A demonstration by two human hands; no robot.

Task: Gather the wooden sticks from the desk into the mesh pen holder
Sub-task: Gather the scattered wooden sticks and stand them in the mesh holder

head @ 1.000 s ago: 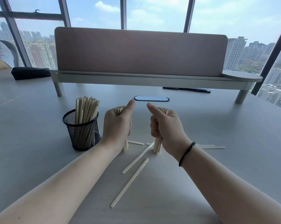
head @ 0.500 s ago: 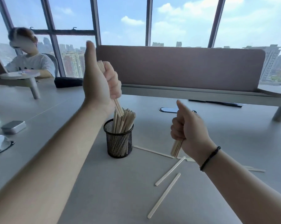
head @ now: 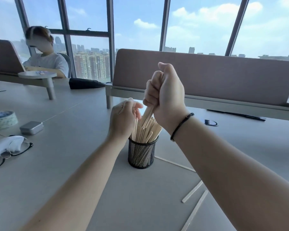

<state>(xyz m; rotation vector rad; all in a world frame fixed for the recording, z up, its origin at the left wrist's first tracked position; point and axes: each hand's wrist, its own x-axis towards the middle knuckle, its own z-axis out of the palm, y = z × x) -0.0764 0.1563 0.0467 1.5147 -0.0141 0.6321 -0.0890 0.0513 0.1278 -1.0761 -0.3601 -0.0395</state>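
A black mesh pen holder (head: 141,154) stands on the grey desk, packed with several wooden sticks (head: 146,129) that fan out above its rim. My right hand (head: 165,97) is a fist above the holder, shut on a small bundle of sticks whose lower ends reach down among those in the holder. My left hand (head: 122,119) sits just left of the holder's top, fingers loosely apart and empty, touching the upper ends of the sticks. Three loose sticks lie on the desk to the right: one behind the holder (head: 174,163), two nearer me (head: 192,191) (head: 194,210).
At the left lie glasses (head: 12,151) on a white cloth, a small metal tin (head: 31,127) and a tape roll (head: 3,120). A desk divider (head: 207,77) with a shelf runs behind. Another person sits at the far left. A black pouch (head: 85,83) rests beyond.
My left hand let its sticks go into the holder and came down beside it. My right hand rose from the desk and moved left over the holder with its bundle.
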